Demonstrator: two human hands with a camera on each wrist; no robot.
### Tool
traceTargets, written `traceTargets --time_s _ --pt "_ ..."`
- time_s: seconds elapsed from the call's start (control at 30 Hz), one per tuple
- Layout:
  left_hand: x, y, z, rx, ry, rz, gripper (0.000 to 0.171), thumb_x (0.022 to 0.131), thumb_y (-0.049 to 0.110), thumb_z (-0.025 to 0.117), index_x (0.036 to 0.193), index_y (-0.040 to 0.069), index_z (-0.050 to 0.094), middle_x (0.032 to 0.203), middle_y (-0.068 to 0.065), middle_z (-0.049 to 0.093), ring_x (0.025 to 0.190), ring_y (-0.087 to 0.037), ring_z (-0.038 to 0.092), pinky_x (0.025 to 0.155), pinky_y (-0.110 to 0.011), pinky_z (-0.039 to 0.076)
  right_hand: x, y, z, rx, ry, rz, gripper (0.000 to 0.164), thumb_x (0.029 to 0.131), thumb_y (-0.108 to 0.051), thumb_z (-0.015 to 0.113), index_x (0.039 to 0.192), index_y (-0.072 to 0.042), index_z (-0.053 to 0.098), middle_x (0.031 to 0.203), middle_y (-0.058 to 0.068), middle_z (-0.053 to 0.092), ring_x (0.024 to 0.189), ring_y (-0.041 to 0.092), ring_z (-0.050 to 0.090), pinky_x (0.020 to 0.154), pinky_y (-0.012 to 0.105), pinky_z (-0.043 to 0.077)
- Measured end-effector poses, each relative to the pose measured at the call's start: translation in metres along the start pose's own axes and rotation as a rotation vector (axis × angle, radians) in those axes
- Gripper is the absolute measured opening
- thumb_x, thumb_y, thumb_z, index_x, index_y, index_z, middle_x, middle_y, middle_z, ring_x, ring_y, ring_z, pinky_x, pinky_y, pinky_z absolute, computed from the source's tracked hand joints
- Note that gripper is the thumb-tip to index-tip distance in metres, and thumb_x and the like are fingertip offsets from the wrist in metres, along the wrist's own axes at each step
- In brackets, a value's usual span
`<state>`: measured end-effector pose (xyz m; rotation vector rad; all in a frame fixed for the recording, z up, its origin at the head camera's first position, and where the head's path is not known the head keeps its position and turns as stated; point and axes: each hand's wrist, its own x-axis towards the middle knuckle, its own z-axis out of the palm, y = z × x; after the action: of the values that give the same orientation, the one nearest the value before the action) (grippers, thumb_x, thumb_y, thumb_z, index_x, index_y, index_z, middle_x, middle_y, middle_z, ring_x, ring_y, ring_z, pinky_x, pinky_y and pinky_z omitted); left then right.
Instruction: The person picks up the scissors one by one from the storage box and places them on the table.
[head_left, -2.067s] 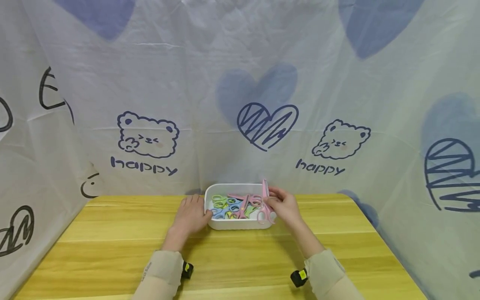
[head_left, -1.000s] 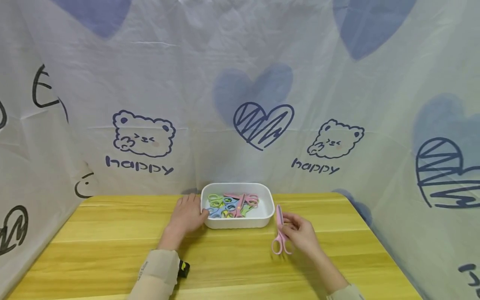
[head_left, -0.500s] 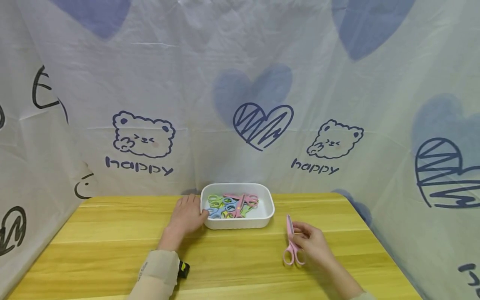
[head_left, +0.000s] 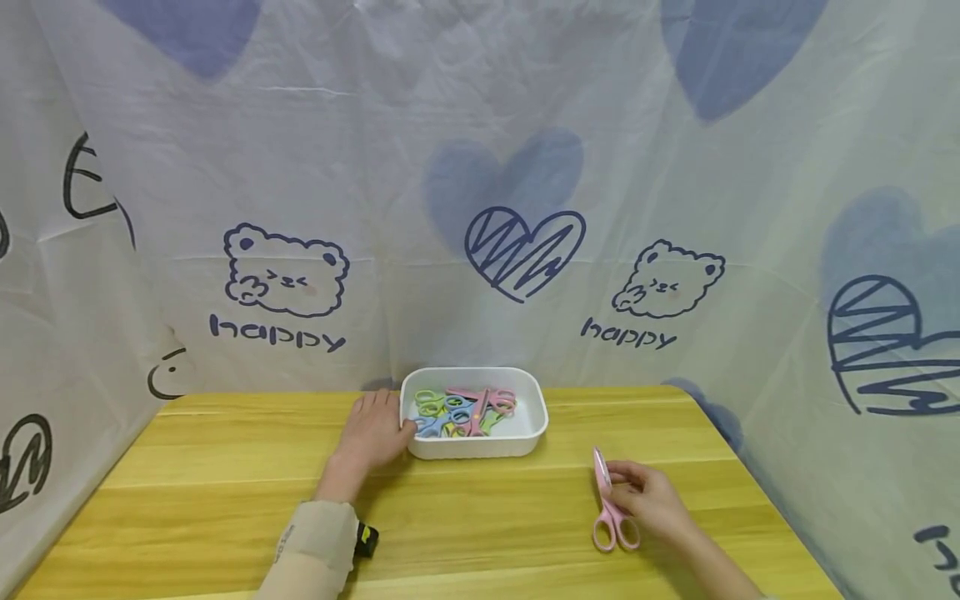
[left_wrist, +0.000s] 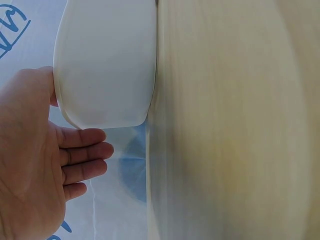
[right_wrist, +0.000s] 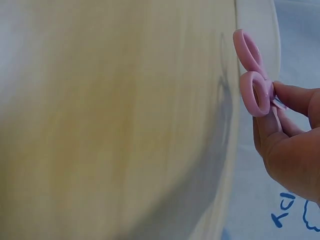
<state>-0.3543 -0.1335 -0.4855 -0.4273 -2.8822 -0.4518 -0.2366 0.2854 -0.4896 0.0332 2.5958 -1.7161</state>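
Note:
My right hand (head_left: 651,500) pinches a pair of pink scissors (head_left: 607,505) low over the table, right of a white plastic bin. The blades point away and the two finger loops face me. Close up in the right wrist view, thumb and fingers grip the scissors (right_wrist: 256,94) just past the loops. At the left end of the white bin (head_left: 474,448), my left hand (head_left: 375,432) holds it, the thumb hooked over the rim and the fingers along the outer side. Inside the bin, several scissors lie in a pile: green, blue and pink ones (head_left: 480,414).
The bin stands at the back edge of the wood-grain table (head_left: 450,517). Behind and around the table hangs a pale cloth (head_left: 420,317) printed with hearts and bears.
My right hand has carried the pink scissors from over the bin's right end to the right and nearer to me, down toward the table. My left hand has stayed at the bin.

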Motion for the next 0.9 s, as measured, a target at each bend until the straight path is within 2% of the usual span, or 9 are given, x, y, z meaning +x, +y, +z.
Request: traceTargets --time_s 0.27,0.5,0.67,0.9 --pt "-0.001 -0.001 0.0 -0.015 0.011 -0.001 0.056 0.097 0.032 0.056 0.13 -0.013 0.054 0.118 -0.022 0.056 0.117 -0.039 0.049 0.11 -0.054 0.037 -0.003 0.012 -0.012 -0.041 -0.013 -0.021 0.05 0.093 -0.002 0.072 0.136 0.017 0.055 0.115 0.022 0.07 0.093 0.02 0.069 0.074 0.026 0.059" --pt "-0.002 -0.001 -0.002 -0.001 0.015 0.007 0.056 0.097 0.032 0.057 0.129 -0.013 0.055 0.116 -0.021 0.056 0.116 -0.04 0.049 0.108 -0.055 0.038 -0.004 0.015 -0.022 -0.059 -0.037 -0.016 0.05 0.093 0.0 0.071 0.136 0.02 0.052 0.116 0.024 0.069 0.095 0.021 0.068 0.075 0.026 0.059" --pt "-0.001 0.0 -0.001 -0.002 0.009 0.005 0.057 0.098 0.033 0.057 0.131 -0.013 0.054 0.117 -0.021 0.056 0.116 -0.039 0.048 0.109 -0.054 0.038 -0.003 0.019 -0.029 -0.072 -0.079 -0.017 0.05 0.093 0.001 0.07 0.134 0.023 0.05 0.114 0.025 0.069 0.096 0.023 0.069 0.075 0.026 0.059" --pt "-0.001 0.0 -0.001 -0.006 0.006 0.01 0.056 0.097 0.033 0.057 0.13 -0.013 0.054 0.116 -0.021 0.055 0.116 -0.039 0.048 0.108 -0.054 0.038 -0.004 0.017 -0.029 -0.107 -0.057 0.02 0.048 0.092 -0.001 0.073 0.132 0.019 0.056 0.111 0.018 0.071 0.095 0.021 0.066 0.073 0.026 0.057"
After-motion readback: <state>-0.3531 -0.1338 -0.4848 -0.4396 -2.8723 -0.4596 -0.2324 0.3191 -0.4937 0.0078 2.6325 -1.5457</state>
